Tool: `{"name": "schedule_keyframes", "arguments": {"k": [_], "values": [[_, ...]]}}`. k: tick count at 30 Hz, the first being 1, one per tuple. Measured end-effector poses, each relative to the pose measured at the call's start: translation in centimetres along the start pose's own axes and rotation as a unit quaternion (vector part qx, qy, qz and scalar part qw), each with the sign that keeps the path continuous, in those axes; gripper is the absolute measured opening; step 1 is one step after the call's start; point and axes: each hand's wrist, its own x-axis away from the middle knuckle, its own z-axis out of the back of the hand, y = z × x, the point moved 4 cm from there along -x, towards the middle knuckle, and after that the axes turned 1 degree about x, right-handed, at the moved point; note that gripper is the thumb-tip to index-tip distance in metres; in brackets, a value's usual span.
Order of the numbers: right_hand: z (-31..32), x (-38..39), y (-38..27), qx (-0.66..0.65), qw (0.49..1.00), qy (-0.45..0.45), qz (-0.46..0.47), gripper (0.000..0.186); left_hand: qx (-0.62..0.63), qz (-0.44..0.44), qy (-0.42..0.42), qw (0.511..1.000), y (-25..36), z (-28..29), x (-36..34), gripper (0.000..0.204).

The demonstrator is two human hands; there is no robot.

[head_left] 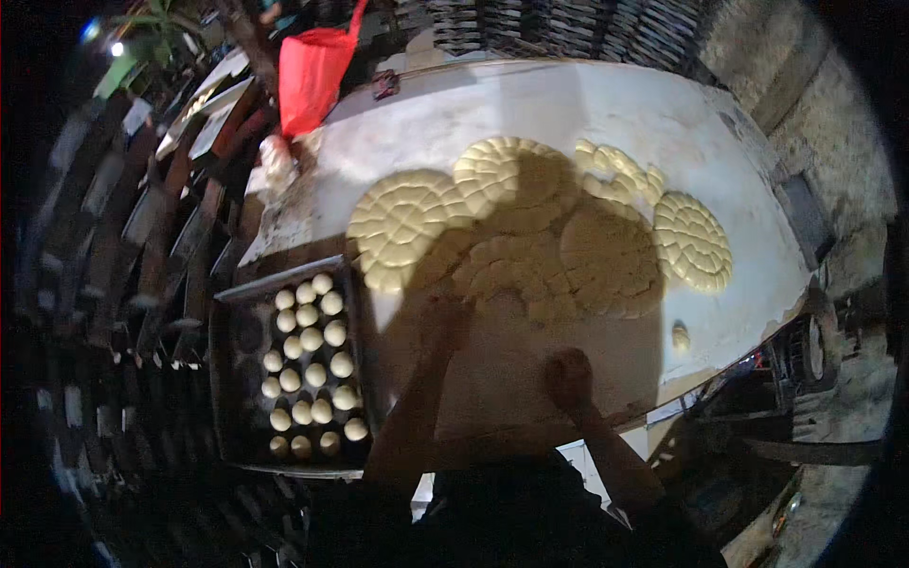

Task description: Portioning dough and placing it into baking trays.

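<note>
Pale dough rounds cut into wedge-like pieces lie on a light work table; one cut dough round [402, 222] is at the left and another [692, 241] at the right. My left hand [449, 324] is in deep shadow at the near edge of the middle dough pieces [507, 270], its fingers too dark to make out. Nearer to me, my right hand [570, 377] rests low over the table top, curled and closed; whatever is under its fingers is hidden. Left of my left arm, a dark metal tray [355, 284] holds several round dough balls [312, 339] in uneven rows.
One small dough piece [681, 337] lies apart on the right of the table [748, 284]. A red bag [315, 80] hangs at the back left, near a clear plastic bag [276, 163]. A dark flat block [804, 220] sits at the right edge. Slatted wood [123, 237] stands left.
</note>
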Motion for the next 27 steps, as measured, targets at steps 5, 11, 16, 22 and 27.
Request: {"name": "schedule_keyframes", "arguments": {"k": [5, 11, 16, 22, 27], "values": [[3.5, 3.7, 5.2, -0.142, 0.982, 0.049, -0.115, 0.012, 0.126, 0.329, 0.025, 0.936, 4.9, -3.9, -4.8, 0.041], [2.5, 3.9, 5.9, -0.069, 0.995, 0.074, -0.023, 0.009, 0.817, 0.216, 0.155, 0.511, 3.3, -5.8, -6.0, 0.027], [3.3, 2.4, 4.2, -0.178, 0.976, 0.073, -0.101, 0.010, 0.743, 0.067, -0.045, 0.664, -1.6, -8.1, -6.5, 0.040], [2.8, 3.7, 5.4, -0.118, 0.978, 0.119, -0.126, 0.015, 0.461, 0.229, 0.044, 0.856, 2.4, -8.1, 4.5, 0.037], [4.1, 3.7, -1.3, -0.269, 0.916, -0.045, -0.295, 0.020, 0.513, 0.301, -0.064, 0.801, 3.6, -6.4, 17.0, 0.045]]}}
